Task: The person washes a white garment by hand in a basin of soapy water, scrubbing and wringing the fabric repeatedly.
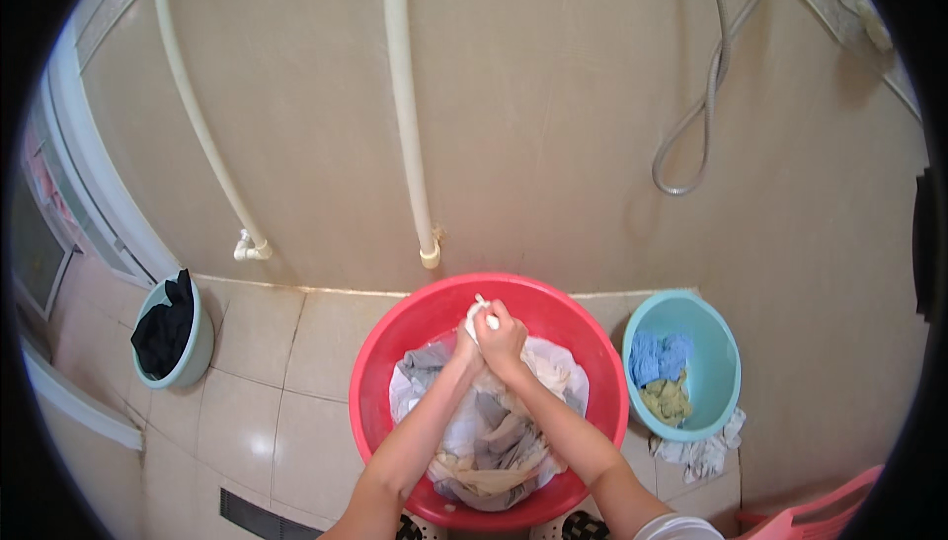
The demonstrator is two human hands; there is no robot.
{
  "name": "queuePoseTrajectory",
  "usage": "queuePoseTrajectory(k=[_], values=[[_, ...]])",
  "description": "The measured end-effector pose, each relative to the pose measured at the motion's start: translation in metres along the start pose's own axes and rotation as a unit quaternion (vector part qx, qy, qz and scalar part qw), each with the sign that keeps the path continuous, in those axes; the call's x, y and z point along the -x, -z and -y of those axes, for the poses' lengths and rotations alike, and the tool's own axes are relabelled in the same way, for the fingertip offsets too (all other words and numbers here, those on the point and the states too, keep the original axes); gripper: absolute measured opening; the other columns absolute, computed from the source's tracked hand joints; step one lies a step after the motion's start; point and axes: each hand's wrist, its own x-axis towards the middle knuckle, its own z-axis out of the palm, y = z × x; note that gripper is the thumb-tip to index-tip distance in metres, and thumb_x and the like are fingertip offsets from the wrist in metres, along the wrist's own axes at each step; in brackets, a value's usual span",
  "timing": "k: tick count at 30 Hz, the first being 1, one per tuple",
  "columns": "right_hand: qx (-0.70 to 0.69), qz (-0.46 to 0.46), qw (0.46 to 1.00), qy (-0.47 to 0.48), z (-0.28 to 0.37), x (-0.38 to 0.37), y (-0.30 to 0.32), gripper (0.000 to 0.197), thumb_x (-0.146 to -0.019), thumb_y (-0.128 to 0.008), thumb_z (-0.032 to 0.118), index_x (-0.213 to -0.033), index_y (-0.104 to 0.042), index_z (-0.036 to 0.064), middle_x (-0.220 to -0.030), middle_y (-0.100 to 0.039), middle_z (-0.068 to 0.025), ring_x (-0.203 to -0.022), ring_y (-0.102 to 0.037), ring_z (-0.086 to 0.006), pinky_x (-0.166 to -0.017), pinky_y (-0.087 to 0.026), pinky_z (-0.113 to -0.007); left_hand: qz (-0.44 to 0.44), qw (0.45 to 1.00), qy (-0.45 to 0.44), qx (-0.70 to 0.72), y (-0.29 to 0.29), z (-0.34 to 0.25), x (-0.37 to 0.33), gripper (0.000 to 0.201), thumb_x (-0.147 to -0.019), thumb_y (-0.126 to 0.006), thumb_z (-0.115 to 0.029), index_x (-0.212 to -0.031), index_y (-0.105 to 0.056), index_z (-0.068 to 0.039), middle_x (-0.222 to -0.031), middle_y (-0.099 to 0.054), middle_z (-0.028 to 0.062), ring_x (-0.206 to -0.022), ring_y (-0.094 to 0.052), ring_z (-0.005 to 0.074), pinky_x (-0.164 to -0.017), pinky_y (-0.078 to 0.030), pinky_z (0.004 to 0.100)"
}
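**Two hands gripping a small white cloth above a red washbasin**

The left hand (pixel 466 341) and right hand (pixel 507 336) are meeting above the far, wall-side part of the red washbasin (pixel 363 382). The fingers of both are clenching around a bunched white cloth (pixel 475 324), and a little twisted end of it is poking up past the knuckles. How the left fingers are wrapping it is hard to tell, since the right hand is partly covering them.

Beneath the forearms, a heap of grey, white and beige laundry (pixel 506 433) is filling the middle of the basin and spreading toward its near edge. Just beyond the basin's right edge, a light-blue tub (pixel 734 367) is holding a blue cloth (pixel 659 356) by its left wall and an olive-yellow cloth (pixel 669 399) nearer its front edge. A crumpled white-and-grey cloth (pixel 705 454) is lying on the tiled floor (pixel 242 422) by the tub's near edge.

The step in hand seems to be hand-washing, with the hands probably rubbing or wringing the white cloth. The next move likely calls for keeping both grips firm and working the bunched fabric over the basin, so that any drips are falling inside its rim.
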Motion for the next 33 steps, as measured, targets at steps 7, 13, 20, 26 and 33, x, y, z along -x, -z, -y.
queuePoseTrajectory(k=[7,13,20,26,33], values=[[0.1,0.036,0.987,-0.121,-0.038,-0.018,-0.002,0.021,-0.077,-0.059,0.028,-0.068,-0.053,0.0103,-0.058,-0.057,-0.0139,-0.057,-0.058,-0.0355,-0.05,-0.041,-0.045,-0.03,0.999,0.037,0.002,-0.018,0.004,0.025,0.028,-0.09,-0.046,-0.031,-0.094,-0.058,-0.006,-0.082,-0.059,0.0014,-0.069,-0.057,0.0122,-0.06,-0.046,0.0269],[0.045,0.065,0.977,-0.198,-0.042,-0.025,0.006,0.026,-0.08,-0.057,0.037,-0.073,-0.056,0.0119,-0.065,-0.06,-0.0135,-0.064,-0.058,-0.0363,-0.054,-0.042,-0.046,-0.066,0.994,-0.012,-0.087,-0.039,0.0,0.035,0.036,-0.091,-0.043,-0.036,-0.092,-0.06,-0.004,-0.081,-0.06,0.0025,-0.069,-0.056,0.0118,-0.059,-0.044,0.0272],[-0.067,0.089,0.972,-0.207,-0.007,-0.004,0.012,0.025,-0.079,-0.057,0.031,-0.071,-0.054,0.0073,-0.064,-0.059,-0.0141,-0.063,-0.058,-0.0336,-0.057,-0.043,-0.042,-0.096,0.989,-0.08,-0.081,-0.014,0.005,0.012,0.028,-0.09,-0.045,-0.031,-0.084,-0.059,-0.007,-0.076,-0.058,0.002,-0.067,-0.055,0.0109,-0.057,-0.044,0.027],[-0.104,0.151,0.979,-0.09,0.039,0.03,0.025,0.018,-0.076,-0.06,0.023,-0.068,-0.053,0.0077,-0.058,-0.057,-0.0136,-0.055,-0.058,-0.0301,-0.053,-0.044,-0.039,0.079,0.995,-0.044,0.046,0.041,0.012,-0.024,0.021,-0.089,-0.048,-0.028,-0.086,-0.058,-0.009,-0.074,-0.056,0.0006,-0.065,-0.055,0.0117,-0.056,-0.045,0.029],[-0.004,0.091,0.992,0.092,0.025,0.013,0.016,0.013,-0.072,-0.062,0.019,-0.066,-0.055,0.0094,-0.054,-0.056,-0.012,-0.05,-0.057,-0.0296,-0.046,-0.044,-0.04,-0.002,0.999,0.032,0.039,0.028,0.005,-0.016,0.02,-0.088,-0.049,-0.028,-0.087,-0.058,-0.01,-0.074,-0.056,0.0005,-0.064,-0.055,0.0123,-0.056,-0.045,0.0294]])
